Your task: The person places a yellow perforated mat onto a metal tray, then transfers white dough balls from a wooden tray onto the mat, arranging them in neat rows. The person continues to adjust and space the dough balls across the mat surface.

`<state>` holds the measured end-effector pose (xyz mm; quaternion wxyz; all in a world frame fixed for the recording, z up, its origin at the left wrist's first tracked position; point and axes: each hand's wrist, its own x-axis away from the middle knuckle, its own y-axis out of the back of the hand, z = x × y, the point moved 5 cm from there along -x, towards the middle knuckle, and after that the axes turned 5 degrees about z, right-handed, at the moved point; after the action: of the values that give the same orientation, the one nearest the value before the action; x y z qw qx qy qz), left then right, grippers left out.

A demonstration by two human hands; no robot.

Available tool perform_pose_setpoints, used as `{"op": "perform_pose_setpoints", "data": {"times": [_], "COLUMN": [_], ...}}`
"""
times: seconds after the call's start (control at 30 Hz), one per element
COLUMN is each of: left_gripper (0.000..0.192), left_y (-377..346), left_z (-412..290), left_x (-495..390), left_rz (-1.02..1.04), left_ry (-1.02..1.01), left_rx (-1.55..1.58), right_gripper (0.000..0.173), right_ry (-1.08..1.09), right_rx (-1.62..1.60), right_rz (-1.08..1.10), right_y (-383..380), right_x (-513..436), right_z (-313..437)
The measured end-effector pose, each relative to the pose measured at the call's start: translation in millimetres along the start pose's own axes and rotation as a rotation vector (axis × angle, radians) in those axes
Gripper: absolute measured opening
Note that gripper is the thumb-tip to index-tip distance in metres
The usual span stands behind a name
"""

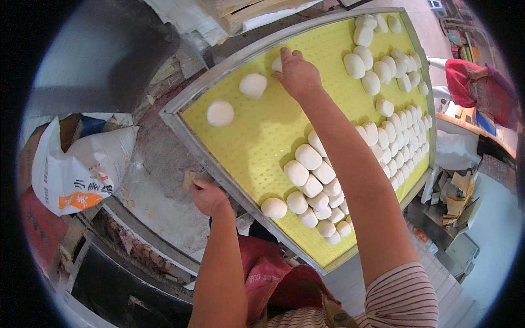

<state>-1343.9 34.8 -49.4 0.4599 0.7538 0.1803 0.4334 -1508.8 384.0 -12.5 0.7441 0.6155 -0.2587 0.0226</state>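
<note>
My right hand [300, 73] reaches across a shallow metal-framed tray [229, 67] lined with a dotted yellow mat [246, 156]. Between its thumb and fingers is a white dough bun [277, 64], partly covered by the hand. Two rounded dough pieces, one bun [253, 86] and another bun [220, 112], lie apart towards the tray's left corner. Close rows of buns [308, 157] fill the near and right part, some hidden behind my right forearm. A single bun [274, 208] sits by the near edge. My left hand [208, 197] hangs beside the tray over the floor, fingers curled, its palm hidden.
A printed white sack [94, 164] stands on the left, below a dark grey surface [94, 61]. Looser buns [371, 83] are scattered at the tray's far end. Beyond it is a person in a red garment [467, 84]. Cardboard scraps [457, 197] lie at the right.
</note>
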Motion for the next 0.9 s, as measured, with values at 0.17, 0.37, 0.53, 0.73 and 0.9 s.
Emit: {"op": "perform_pose_setpoints", "data": {"times": [0.17,0.37,0.53,0.73,0.9], "left_gripper": [0.055,0.056,0.056,0.056,0.057], "left_y": [1.8,3.7,2.8,0.5,0.6], "left_z": [-1.6,-8.1,-5.8,-2.6,-1.4], "left_x": [0.0,4.4,2.2,-0.5,-1.5], "left_rz": [0.011,-0.016,-0.014,-0.016,-0.049], "left_ry": [0.038,0.000,0.001,0.000,-0.006], "left_rx": [-0.007,-0.024,-0.024,-0.026,-0.022], "right_gripper": [0.072,0.059,0.062,0.066,0.061], "right_ry": [0.021,-0.210,-0.264,-0.093,-0.061], "right_rx": [-0.221,-0.035,0.056,-0.390,-0.229], "right_rz": [-0.416,-0.422,-0.247,-0.236,-0.260], "right_y": [37.7,11.4,21.8,24.1,25.6], "right_x": [8.9,24.9,28.5,-6.3,-12.0], "right_z": [-73.1,-184.4,-150.3,-117.7,-95.6]}}
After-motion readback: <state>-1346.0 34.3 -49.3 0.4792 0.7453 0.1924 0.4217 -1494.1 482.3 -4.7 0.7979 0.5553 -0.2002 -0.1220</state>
